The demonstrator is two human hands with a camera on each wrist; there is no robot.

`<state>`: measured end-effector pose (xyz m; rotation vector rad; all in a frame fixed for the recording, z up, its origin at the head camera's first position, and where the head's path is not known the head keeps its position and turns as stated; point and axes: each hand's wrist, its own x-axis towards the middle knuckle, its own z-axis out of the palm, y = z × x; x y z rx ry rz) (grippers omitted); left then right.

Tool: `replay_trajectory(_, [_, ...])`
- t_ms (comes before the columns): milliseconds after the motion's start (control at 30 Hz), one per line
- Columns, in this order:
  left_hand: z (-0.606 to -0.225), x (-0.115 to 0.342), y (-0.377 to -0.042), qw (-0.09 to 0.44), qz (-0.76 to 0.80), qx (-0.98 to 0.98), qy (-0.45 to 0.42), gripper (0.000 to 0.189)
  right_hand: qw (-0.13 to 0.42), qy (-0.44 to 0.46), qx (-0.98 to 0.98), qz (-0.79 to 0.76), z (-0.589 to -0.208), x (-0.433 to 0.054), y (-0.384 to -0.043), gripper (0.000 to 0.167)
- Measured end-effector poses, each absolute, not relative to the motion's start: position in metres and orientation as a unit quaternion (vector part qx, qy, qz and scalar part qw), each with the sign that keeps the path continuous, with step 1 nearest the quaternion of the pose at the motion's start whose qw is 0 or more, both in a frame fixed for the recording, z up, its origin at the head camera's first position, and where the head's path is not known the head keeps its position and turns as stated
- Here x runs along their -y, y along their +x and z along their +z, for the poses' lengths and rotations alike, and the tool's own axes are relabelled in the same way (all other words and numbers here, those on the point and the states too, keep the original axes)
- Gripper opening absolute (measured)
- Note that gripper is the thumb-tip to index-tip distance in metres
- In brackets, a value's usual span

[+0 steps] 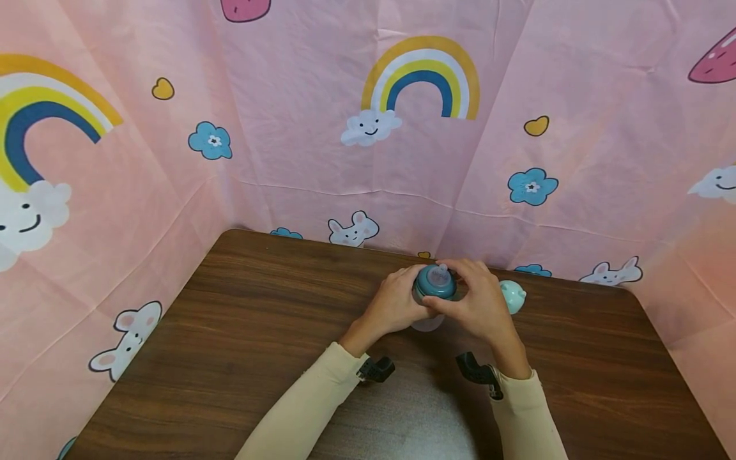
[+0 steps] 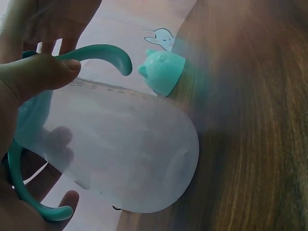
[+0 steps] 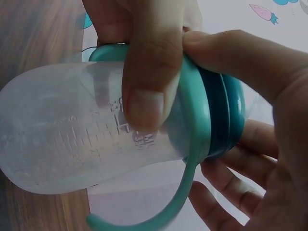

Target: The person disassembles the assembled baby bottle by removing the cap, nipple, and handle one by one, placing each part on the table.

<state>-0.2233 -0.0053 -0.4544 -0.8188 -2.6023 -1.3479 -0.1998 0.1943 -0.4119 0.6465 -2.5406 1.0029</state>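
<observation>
- A translucent plastic baby bottle (image 3: pixel 57 130) is held, top up, over the brown wood-grain bench (image 1: pixel 259 319).
- The left hand (image 1: pixel 398 300) wraps its grip around the bottle by the mint-green curved handles (image 3: pixel 173 207).
- The right hand's (image 1: pixel 478 300) grip pinches the dark-teal collar (image 3: pixel 224 110).
- Near the right hand sits a mint-green eared cap (image 1: pixel 513 296).

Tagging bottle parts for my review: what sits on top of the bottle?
A dark teal collar sits on the bottle, with a clear nipple rising from its middle. The right hand covers parts of the collar's side, and the bottle's mouth underneath cannot be seen.
</observation>
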Motion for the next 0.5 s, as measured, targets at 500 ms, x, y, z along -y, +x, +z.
replay_trajectory(500, [-0.4545, 0.0072, -0.2238, 0.033, -0.456, 0.849, -0.266, 0.076, 0.141, 0.239, 0.892, 0.357, -0.4102, -0.1981, -0.1991, 0.068])
